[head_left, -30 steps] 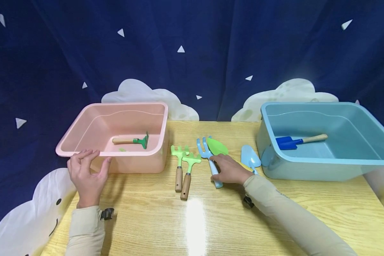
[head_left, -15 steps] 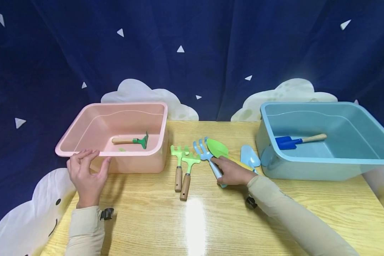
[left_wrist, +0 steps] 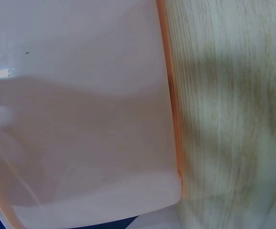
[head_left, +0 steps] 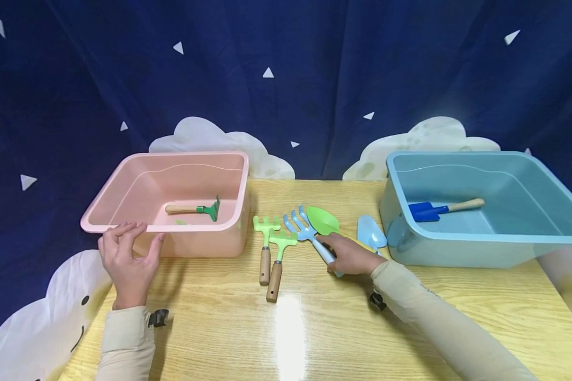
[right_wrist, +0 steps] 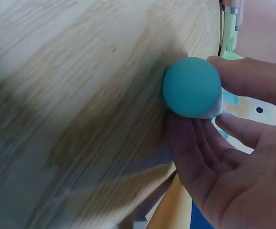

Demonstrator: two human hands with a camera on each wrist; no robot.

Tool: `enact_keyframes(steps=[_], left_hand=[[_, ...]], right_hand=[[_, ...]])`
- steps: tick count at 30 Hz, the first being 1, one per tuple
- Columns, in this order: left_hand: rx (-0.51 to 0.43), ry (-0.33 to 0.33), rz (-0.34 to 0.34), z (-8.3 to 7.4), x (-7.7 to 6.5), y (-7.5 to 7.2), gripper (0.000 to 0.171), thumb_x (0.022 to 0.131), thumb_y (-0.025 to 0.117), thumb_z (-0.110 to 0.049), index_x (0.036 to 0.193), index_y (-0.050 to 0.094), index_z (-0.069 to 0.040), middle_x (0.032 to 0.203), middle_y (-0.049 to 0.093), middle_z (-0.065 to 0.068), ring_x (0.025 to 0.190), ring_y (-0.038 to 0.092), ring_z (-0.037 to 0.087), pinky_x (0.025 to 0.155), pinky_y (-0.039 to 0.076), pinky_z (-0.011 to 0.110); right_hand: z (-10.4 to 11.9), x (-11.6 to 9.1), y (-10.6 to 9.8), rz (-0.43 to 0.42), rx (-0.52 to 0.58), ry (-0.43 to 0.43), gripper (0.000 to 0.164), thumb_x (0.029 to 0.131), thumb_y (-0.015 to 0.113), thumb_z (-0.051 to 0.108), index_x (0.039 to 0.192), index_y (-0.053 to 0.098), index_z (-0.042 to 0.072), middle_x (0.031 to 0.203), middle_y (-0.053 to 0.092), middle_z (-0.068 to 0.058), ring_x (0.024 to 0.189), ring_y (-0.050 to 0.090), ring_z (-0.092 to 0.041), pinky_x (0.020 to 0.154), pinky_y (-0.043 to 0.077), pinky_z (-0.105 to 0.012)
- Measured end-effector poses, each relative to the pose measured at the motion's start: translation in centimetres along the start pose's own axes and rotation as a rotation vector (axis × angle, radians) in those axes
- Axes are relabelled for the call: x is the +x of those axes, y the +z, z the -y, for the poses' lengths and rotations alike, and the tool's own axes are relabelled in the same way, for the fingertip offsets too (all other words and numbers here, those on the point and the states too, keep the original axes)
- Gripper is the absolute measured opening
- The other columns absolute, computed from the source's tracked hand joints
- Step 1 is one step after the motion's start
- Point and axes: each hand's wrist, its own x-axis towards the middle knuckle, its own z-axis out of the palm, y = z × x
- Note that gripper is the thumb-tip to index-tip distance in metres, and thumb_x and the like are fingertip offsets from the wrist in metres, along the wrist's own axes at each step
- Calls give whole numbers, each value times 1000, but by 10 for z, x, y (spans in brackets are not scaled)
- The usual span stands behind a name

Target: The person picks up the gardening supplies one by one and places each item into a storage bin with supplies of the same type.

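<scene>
My right hand [head_left: 350,255] grips the pale blue handle of a blue hand fork [head_left: 307,233] whose tines point away to the left. In the right wrist view, the rounded teal handle end [right_wrist: 191,87] shows between thumb and fingers. A green trowel [head_left: 322,220] lies just behind the fork; my hand partly hides its yellow handle. Close by on the right is a light blue scoop [head_left: 371,231]. My left hand [head_left: 130,259] rests its fingers on the near rim of a pink bin [head_left: 205,244], thumb spread apart.
Two light green hand forks [head_left: 277,272] with wooden handles lie on the wooden table [head_left: 209,317]. Inside the pink bin is a green rake [head_left: 212,209]. A blue bin [head_left: 462,253] at the right holds a dark blue shovel [head_left: 426,212]. A navy curtain [head_left: 314,90] hangs behind.
The blue fork has turned, its tines swinging left toward the green forks and its handle end shifting right with my right hand. My left hand keeps its place on the pink rim.
</scene>
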Motion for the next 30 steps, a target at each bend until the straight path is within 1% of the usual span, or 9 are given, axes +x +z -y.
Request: enact_keyframes(steps=[5, 10, 13, 15, 20, 25, 30], left_hand=[[-7, 4, -10, -1, 1, 0, 54, 80, 79, -45, 91, 72, 8, 97, 62, 31, 100, 55, 49, 102, 28, 30], [-10, 5, -12, -2, 2, 1, 57, 80, 77, -48, 91, 71, 8, 97, 62, 31, 100, 56, 48, 102, 29, 31], [-9, 2, -10, -1, 1, 1, 57, 80, 77, -48, 91, 72, 7, 97, 62, 31, 101, 55, 48, 102, 29, 31], [-9, 2, -10, -1, 1, 0, 56, 80, 78, -48, 91, 72, 7, 97, 62, 31, 101, 55, 49, 103, 29, 32], [-16, 4, -21, 0, 1, 1, 55, 80, 78, -46, 91, 72, 7, 96, 62, 31, 100, 56, 49, 102, 30, 32], [-14, 8, -25, 1, 1, 1, 55, 79, 79, -47, 91, 72, 7, 96, 62, 30, 100, 55, 50, 102, 29, 31], [-11, 8, -23, 2, 0, 0, 55, 79, 79, -47, 91, 72, 7, 96, 62, 30, 100, 55, 50, 102, 29, 30]], right_hand=[[-7, -1, -1, -6, 7, -12, 77, 83, 71, 2, 152, 37, 4, 133, 55, -18, 110, 57, -24, 86, 47, -37], [-17, -3, -5, -36, 20, -45, 68, 83, 70, -1, 146, 45, 3, 128, 58, -18, 109, 59, -27, 88, 49, -41], [-22, -4, -8, -34, 35, -53, 65, 84, 70, -2, 145, 47, 3, 127, 59, -18, 108, 60, -28, 88, 51, -42], [-25, -4, -9, -28, 40, -50, 67, 83, 70, -2, 145, 47, 4, 127, 59, -18, 107, 61, -27, 88, 51, -41], [-28, -2, -14, -12, 51, -53, 70, 81, 74, -1, 145, 48, 5, 123, 61, -16, 98, 59, -21, 84, 50, -38], [-27, -1, -16, 17, 20, -60, 69, 81, 77, 3, 144, 49, 3, 119, 61, -14, 96, 57, -19, 83, 49, -35], [-26, 2, -17, 44, 30, -27, 65, 78, 77, 1, 140, 55, 7, 107, 65, -7, 88, 56, -16, 78, 47, -33]])
